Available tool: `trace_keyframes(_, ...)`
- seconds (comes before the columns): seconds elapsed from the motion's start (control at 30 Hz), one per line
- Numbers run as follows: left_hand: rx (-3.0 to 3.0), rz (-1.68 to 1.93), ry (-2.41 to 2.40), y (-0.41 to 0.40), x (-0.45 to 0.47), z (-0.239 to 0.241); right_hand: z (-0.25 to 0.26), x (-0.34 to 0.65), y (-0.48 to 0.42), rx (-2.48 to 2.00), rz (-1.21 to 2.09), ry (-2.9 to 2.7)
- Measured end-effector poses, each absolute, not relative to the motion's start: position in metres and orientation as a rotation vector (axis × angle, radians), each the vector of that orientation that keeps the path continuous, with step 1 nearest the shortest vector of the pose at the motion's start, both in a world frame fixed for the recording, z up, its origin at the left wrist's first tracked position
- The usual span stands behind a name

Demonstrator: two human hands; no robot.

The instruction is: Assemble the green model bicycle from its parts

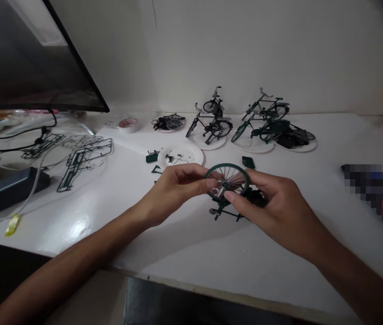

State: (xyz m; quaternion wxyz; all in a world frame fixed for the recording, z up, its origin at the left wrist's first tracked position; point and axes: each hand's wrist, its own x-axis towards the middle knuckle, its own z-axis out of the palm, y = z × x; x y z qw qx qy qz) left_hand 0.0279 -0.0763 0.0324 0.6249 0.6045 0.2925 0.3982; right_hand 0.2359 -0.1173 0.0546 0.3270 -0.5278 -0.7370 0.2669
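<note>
A green-rimmed model bicycle wheel (pixel 228 169) with thin spokes is held up over the table's middle. My left hand (pixel 184 183) pinches its left side, thumb across the spokes. On the right, my right hand (pixel 265 196) grips the same wheel, its thumb near the hub. Behind and below the wheel a dark green model bicycle frame (pixel 227 213) shows in part; whether it is joined to the wheel I cannot tell. Beyond my hands lie a small green part (pixel 248 162) and a paper plate (pixel 194 155) with tiny pieces on it.
Several assembled model bicycles (pixel 211 126) stand on plates along the wall. Green sprue frames (pixel 83 160) lie at left, near a black adapter box (pixel 18 187) and cables. A monitor (pixel 35 58) overhangs the left. A tape roll (pixel 128 124) sits behind; a yellow wrapper (pixel 12 225) lies near the front edge.
</note>
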Motion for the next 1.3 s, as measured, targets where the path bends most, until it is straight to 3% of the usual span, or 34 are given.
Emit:
trace_keyframes(0.23, 1.383, 0.992, 0.697, -0.081, 0.033, 0.032, 0.044, 0.234, -0.118, -1.288, 0.336, -2.034)
trace_keyframes(0.73, 1.532, 1.209, 0.669, -0.089, 0.034, 0.027, 0.039, 0.228, -0.122, -1.212, 0.117, -1.939)
trace_keyframes(1.3, 1.740, 1.268, 0.726, -0.094, 0.033, 0.033, 0.044, 0.233, -0.122, -1.112, 0.136, -2.067)
